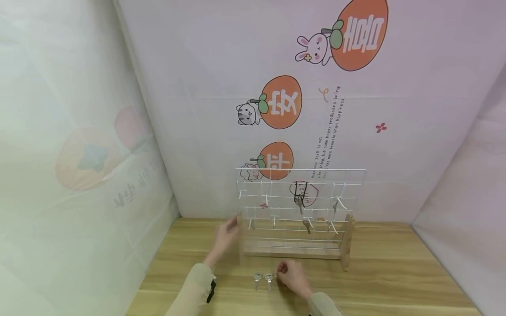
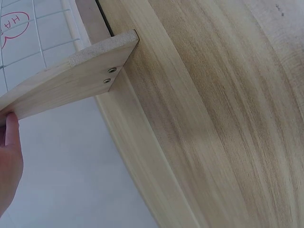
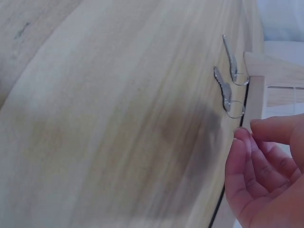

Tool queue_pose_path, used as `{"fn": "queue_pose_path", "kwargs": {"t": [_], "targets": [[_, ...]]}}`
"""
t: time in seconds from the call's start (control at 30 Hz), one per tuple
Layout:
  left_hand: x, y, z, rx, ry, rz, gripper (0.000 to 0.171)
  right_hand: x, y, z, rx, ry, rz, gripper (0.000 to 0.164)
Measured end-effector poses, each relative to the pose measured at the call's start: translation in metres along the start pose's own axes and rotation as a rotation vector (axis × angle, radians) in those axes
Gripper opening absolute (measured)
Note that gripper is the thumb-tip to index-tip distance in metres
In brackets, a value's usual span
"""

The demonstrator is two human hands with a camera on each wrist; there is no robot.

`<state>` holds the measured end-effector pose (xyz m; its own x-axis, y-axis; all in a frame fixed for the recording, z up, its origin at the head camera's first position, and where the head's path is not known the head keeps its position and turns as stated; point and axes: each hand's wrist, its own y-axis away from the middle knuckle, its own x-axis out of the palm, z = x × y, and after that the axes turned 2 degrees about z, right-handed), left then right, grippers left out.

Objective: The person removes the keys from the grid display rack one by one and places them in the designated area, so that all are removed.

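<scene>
A white wire grid rack (image 1: 301, 169) stands on the table, held between wooden side supports. My left hand (image 1: 227, 237) grips the upper part of the left wooden support (image 2: 90, 76); in the left wrist view its thumb lies along the edge, other fingers mostly hidden. Two keys with ring loops, the left key (image 1: 258, 277) and the right key (image 1: 269, 281), lie on the table before the rack. Just right of them is my right hand (image 1: 292, 277), fingers curled and thumb tip against the fingertips, with nothing visible between them. Keys (image 1: 306, 226) hang on the rack's hooks.
A wooden bar (image 1: 292, 253) joins the supports along the bottom. The right wooden support (image 1: 346, 241) stands at the far end. White cloth walls (image 1: 205, 131) printed with cartoon fruit and animals close in the wood-grain table (image 1: 387, 272).
</scene>
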<state>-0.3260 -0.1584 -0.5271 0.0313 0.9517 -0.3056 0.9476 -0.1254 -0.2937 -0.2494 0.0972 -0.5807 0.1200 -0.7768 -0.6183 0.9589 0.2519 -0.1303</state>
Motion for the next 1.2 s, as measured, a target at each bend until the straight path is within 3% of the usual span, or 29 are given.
{"fn": "queue_pose_path", "kwargs": {"t": [0.43, 1.0, 1.2], "targets": [[-0.002, 0.002, -0.003, -0.02, -0.011, 0.013, 0.051, -0.019, 0.003, 0.016, -0.111, 0.047, -0.043, 0.008], [-0.003, 0.002, -0.005, -0.005, -0.022, 0.015, 0.051, -0.059, 0.004, 0.053, -0.152, 0.083, -0.187, 0.012], [-0.002, 0.002, -0.007, -0.032, -0.016, 0.012, 0.052, -0.079, 0.006, 0.068, -0.127, 0.06, -0.187, 0.01]]}}
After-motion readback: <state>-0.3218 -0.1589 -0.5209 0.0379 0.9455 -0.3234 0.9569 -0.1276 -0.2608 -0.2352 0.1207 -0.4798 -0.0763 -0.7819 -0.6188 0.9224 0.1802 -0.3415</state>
